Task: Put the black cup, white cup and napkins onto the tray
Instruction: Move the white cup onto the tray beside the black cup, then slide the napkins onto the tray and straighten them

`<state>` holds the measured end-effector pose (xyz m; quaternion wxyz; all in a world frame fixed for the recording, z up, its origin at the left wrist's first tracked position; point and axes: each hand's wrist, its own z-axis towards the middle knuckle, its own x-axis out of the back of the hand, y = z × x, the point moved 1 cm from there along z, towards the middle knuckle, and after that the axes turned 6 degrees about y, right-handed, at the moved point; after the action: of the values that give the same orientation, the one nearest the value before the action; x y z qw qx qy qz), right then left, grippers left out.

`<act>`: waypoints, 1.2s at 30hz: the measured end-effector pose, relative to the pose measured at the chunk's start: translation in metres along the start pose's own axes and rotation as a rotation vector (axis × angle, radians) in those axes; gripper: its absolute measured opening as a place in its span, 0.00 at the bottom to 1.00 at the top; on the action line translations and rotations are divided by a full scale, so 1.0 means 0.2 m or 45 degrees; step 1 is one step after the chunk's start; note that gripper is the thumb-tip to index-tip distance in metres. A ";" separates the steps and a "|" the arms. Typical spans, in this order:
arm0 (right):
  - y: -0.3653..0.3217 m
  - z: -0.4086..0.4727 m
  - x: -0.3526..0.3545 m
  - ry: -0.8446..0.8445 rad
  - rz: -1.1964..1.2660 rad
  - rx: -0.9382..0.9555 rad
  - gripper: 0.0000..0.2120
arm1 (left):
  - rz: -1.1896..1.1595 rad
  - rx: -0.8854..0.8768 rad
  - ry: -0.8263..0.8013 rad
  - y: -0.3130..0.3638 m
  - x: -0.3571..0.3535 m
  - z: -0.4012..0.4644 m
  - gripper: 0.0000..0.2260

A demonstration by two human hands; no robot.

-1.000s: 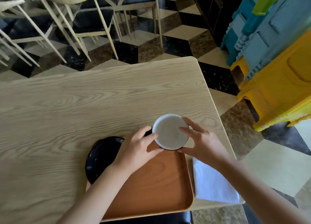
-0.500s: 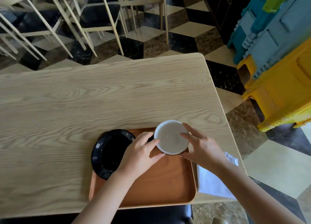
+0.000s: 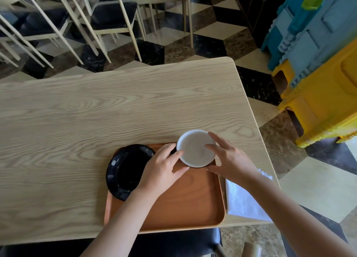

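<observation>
Left hand (image 3: 162, 167) and right hand (image 3: 229, 160) close together, fingers curled inward.

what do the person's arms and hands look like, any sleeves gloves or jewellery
Both forearms are bare as far as the frame shows; no sleeve edge comes into view. The left hand and the right hand wear no gloves. No ring, watch or bracelet shows on the visible fingers and wrists. Nails look short and unpainted, though the picture is too soft to be sure.

Soft daylight, edges warped w/ blur.
</observation>
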<state>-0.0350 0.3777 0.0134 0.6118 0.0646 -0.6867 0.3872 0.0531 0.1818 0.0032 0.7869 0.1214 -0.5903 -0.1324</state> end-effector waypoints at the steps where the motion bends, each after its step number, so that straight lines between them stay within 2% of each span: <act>1: -0.01 0.00 0.00 0.005 -0.013 0.009 0.29 | -0.001 0.008 -0.015 0.00 0.00 0.00 0.18; 5: -0.05 -0.03 0.03 0.034 -0.082 0.043 0.29 | -0.033 0.059 -0.048 0.03 0.03 -0.04 0.22; 8: -0.10 -0.08 0.08 0.092 -0.110 0.041 0.25 | -0.072 0.095 0.012 0.09 0.07 -0.07 0.22; 11: -0.13 -0.18 0.13 0.256 -0.131 0.028 0.20 | -0.101 0.026 0.102 0.20 0.10 -0.14 0.20; 13: -0.11 -0.29 0.15 0.319 -0.165 -0.010 0.18 | -0.120 -0.045 0.086 0.31 0.09 -0.21 0.19; 20: 0.08 -0.67 0.08 0.204 -0.262 -0.385 0.25 | -0.070 -0.258 -0.271 0.63 -0.12 -0.29 0.24; 23: 0.13 -0.73 0.04 0.132 -0.234 -0.490 0.23 | 0.112 -0.242 -0.451 0.69 -0.18 -0.28 0.23; 26: 0.15 -0.75 0.00 0.094 -0.121 -0.601 0.21 | 0.128 -0.230 -0.649 0.69 -0.24 -0.29 0.24; 31: 0.15 -0.69 0.02 0.202 0.134 -0.764 0.19 | 0.192 -0.261 -0.691 0.70 -0.26 -0.31 0.27; 34: 0.16 -0.66 0.05 0.343 0.297 -0.878 0.20 | 0.162 -0.223 -0.701 0.69 -0.27 -0.32 0.28; 36: 0.17 -0.65 0.07 0.348 0.358 -0.953 0.19 | 0.122 -0.181 -0.702 0.70 -0.28 -0.33 0.28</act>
<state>0.0455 0.4855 0.0035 0.6197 -0.3084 -0.6946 0.1960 0.1101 0.3338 -0.0158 0.6087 -0.0027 -0.7762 -0.1643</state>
